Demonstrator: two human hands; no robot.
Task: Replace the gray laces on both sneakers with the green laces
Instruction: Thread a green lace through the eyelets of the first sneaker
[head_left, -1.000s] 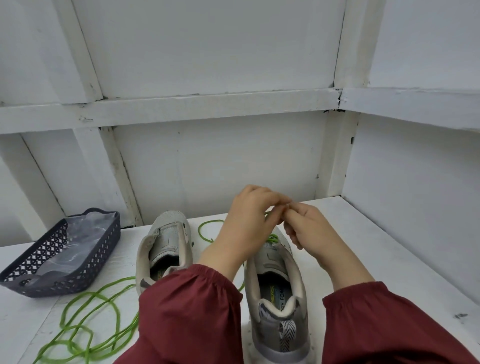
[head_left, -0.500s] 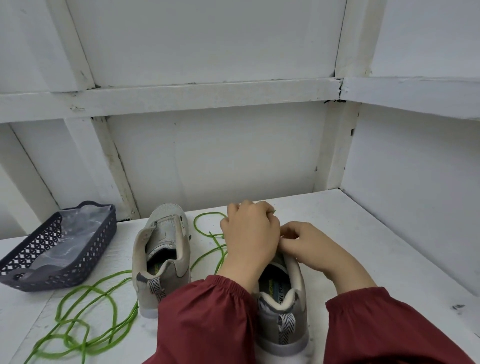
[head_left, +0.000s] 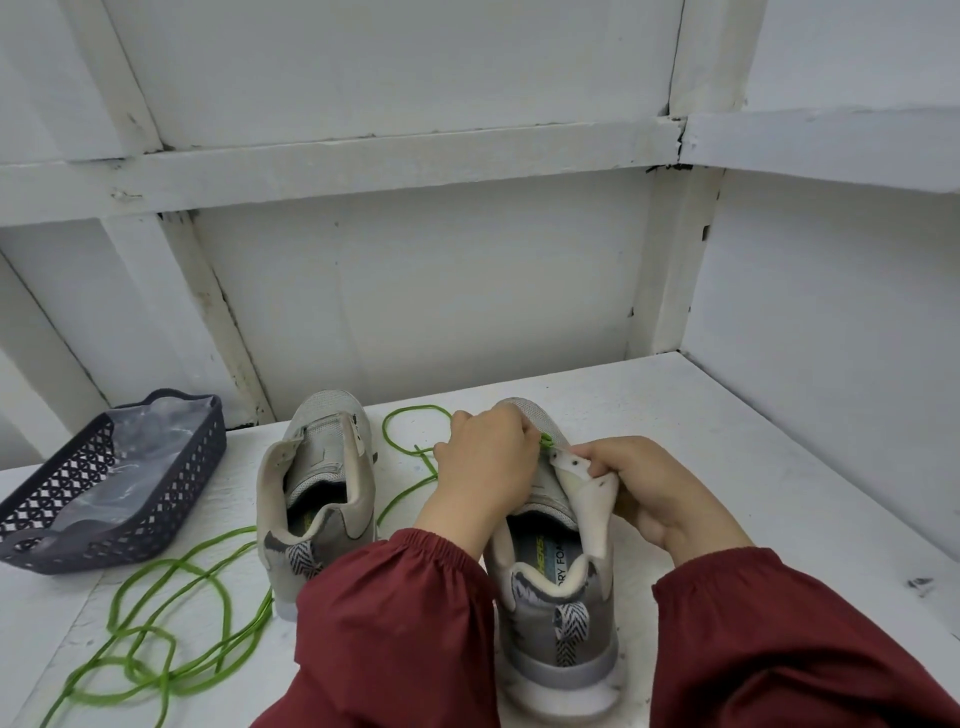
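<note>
Where a second ago both hands hovered above the shoe with fingertips meeting, the head view now has them down on the right-hand sneaker (head_left: 561, 613), which stands near the counter's (head_left: 753, 467) front edge, heel toward the person. That reads as moving from readying the lace end to threading it through an eyelet near the toe.

The left hand (head_left: 488, 457) arches over the tongue, fingers curled and pinching the green lace (head_left: 546, 441) right at the eyelet row. From there the lace trails leftward across the counter between the two shoes. The right hand (head_left: 649, 493) grips the eyelet flap (head_left: 582, 478) between thumb and fingers and folds it outward.

No gray lace shows on either shoe. The left-hand sneaker (head_left: 322, 483) stands unlaced, with more green loops (head_left: 156, 623) toward the front-left corner. A dark basket (head_left: 104, 514) sits by the left edge.
</note>
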